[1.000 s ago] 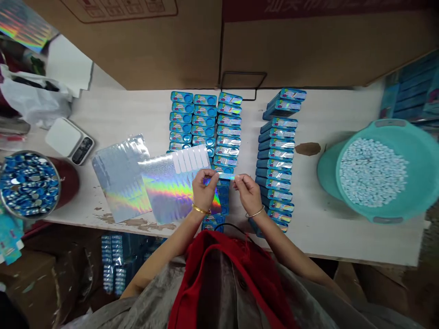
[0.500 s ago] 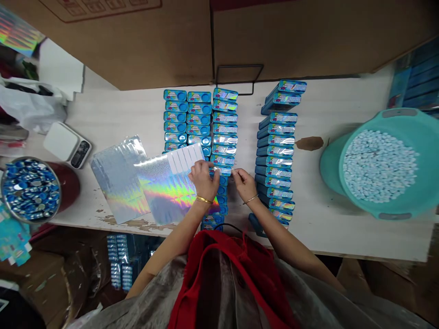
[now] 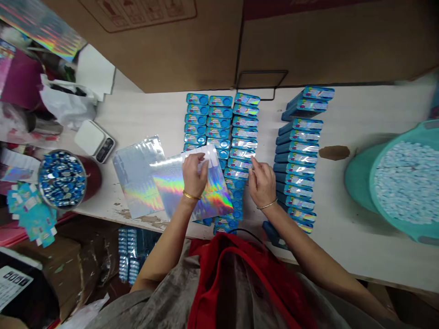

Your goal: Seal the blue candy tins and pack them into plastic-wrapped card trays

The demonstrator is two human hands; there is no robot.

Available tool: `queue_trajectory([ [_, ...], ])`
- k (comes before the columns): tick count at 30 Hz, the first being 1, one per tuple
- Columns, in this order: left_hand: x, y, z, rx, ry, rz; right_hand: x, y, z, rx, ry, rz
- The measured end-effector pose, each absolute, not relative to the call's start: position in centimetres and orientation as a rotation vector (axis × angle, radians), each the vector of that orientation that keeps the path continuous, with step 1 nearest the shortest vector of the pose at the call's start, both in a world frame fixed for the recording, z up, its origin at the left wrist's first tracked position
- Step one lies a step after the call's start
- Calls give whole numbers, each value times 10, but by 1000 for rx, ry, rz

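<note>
Over the upper part of a shiny rainbow sticker sheet (image 3: 187,169) is my left hand (image 3: 194,176). Its fingers curl in toward the thumb near white label strips, and anything pinched there cannot be made out. My right hand (image 3: 262,183) is beside the middle row of small blue tins (image 3: 244,133). The index finger reaches to the edge of one tin, apart from the thumb, with nothing visible between them. Tins at the far end of that row carry shiny strips; nearer ones look plain blue. A second sticker sheet (image 3: 139,176) lies left, partly under the first.
Upright blue tins (image 3: 297,159) form a column on the right. A teal tub (image 3: 363,178) of small pale pieces stands beyond. Leftward are a white scale (image 3: 90,138) and a red pot (image 3: 93,176) of blue-silver pieces. Large cardboard boxes (image 3: 178,55) line the back.
My left hand has moved left from the tins onto the sticker sheet. My right hand stays by the tin row, its index finger now at a tin's edge. The view has shifted left.
</note>
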State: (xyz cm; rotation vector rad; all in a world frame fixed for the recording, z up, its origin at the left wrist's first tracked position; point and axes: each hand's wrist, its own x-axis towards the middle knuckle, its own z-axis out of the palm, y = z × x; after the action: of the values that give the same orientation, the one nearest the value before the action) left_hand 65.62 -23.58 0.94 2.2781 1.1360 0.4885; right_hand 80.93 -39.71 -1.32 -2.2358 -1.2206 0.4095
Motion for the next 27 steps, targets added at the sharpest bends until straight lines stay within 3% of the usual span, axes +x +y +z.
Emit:
queue_trajectory([
  [5,600,-174,8,2492,1314,346,772,-310,9,-2104,-1716,531],
  [9,587,-163,-2,2574,1318,77,742,-268,-8,-2093,-1942,665],
  [13,585,-165,-11,2615,1277,28,737,-264,-21,-2140,-1976,649],
  [21,562,-188,9,2637,1085,145,737,-266,-13,-2157,-1947,677],
  [27,573,-260,73,2068,1310,659,754,-274,-12,-1929,-1543,815],
])
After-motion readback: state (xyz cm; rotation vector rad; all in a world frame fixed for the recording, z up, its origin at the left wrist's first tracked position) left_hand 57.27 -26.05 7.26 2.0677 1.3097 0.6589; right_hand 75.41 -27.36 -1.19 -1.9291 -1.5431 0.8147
